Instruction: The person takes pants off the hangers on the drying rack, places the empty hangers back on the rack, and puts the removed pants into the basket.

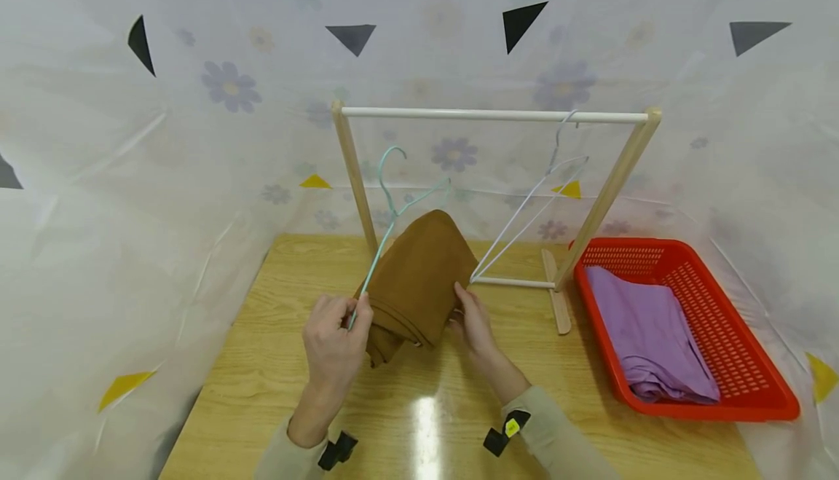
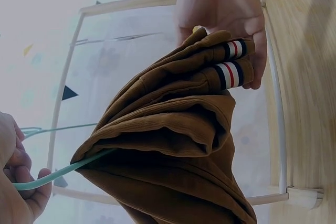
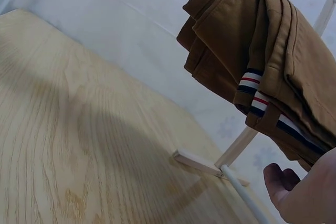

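In the head view my left hand (image 1: 334, 334) grips the lower arm of a mint-green hanger (image 1: 382, 250), whose hook points up. Brown trousers (image 1: 419, 276) hang folded over this hanger; the left wrist view shows its arm running into the fold. Bands of navy, white and red stripes (image 2: 229, 74) show on the cloth. My right hand (image 1: 475, 323) holds the right side of the trousers, thumb in front and fingers partly hidden behind. In the right wrist view, curled fingertips (image 3: 281, 177) show just below the cloth.
A wooden rack with a white rail (image 1: 459, 113) stands behind the hands. From its right end hangs a white hanger (image 1: 518, 218). At the right, a red basket (image 1: 741, 334) contains folded purple cloth (image 1: 649, 327). Everything stands on a wood-grain table (image 1: 262, 363).
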A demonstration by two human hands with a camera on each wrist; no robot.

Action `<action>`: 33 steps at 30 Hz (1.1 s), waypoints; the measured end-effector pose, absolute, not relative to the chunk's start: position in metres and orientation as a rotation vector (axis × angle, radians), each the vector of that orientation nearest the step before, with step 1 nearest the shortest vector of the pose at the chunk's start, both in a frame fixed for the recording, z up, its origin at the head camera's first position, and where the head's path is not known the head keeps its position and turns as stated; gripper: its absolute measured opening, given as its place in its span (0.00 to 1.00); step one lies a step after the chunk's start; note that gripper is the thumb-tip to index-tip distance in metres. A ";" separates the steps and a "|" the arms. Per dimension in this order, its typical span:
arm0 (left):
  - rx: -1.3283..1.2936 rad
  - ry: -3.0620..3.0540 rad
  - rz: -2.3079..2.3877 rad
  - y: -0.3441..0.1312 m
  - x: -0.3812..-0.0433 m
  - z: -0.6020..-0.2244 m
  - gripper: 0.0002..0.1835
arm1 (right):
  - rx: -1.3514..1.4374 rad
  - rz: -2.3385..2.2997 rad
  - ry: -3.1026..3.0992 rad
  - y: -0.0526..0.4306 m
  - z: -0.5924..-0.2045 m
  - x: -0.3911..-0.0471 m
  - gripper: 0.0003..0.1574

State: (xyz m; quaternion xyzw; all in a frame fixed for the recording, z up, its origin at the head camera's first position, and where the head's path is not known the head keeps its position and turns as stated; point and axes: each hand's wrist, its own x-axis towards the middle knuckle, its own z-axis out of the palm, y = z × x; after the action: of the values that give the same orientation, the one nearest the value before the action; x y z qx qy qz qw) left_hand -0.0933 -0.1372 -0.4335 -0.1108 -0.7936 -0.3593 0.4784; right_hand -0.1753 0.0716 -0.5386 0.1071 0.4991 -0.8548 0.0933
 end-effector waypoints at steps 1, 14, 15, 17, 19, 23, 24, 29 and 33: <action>-0.271 -1.939 -0.878 -0.137 -0.093 -0.434 0.16 | 0.314 -2.550 1.457 0.071 -0.539 -0.176 0.11; -0.270 -1.948 -0.883 -0.136 -0.092 -0.433 0.16 | 0.188 -2.561 1.118 0.056 -0.541 -0.177 0.17; -0.271 -1.950 -0.887 -0.136 -0.092 -0.432 0.16 | 0.191 -2.575 1.085 0.056 -0.541 -0.176 0.16; -0.276 -1.951 -0.883 -0.136 -0.092 -0.432 0.16 | 0.183 -2.598 1.032 0.055 -0.542 -0.176 0.15; -0.278 -1.949 -0.884 -0.136 -0.092 -0.432 0.16 | 0.185 -2.607 1.002 0.054 -0.543 -0.176 0.15; -0.274 -1.944 -0.891 -0.135 -0.092 -0.431 0.17 | 0.209 -2.576 0.984 0.053 -0.545 -0.177 0.17; -0.271 -1.945 -0.896 -0.135 -0.091 -0.431 0.17 | 0.231 -2.575 0.985 0.052 -0.546 -0.178 0.18; -0.270 -1.939 -0.904 -0.134 -0.091 -0.431 0.16 | 0.274 -2.635 0.992 0.047 -0.549 -0.181 0.19; -0.272 -1.932 -0.908 -0.134 -0.092 -0.432 0.16 | 0.235 -2.652 0.983 0.044 -0.550 -0.181 0.16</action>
State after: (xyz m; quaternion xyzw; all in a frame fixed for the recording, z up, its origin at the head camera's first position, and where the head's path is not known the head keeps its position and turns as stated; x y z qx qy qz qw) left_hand -0.0917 -0.1337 -0.4325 -0.1114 -0.7901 -0.3712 0.4750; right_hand -0.1806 0.0442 -0.5501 0.0819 0.3423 -0.9237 0.1514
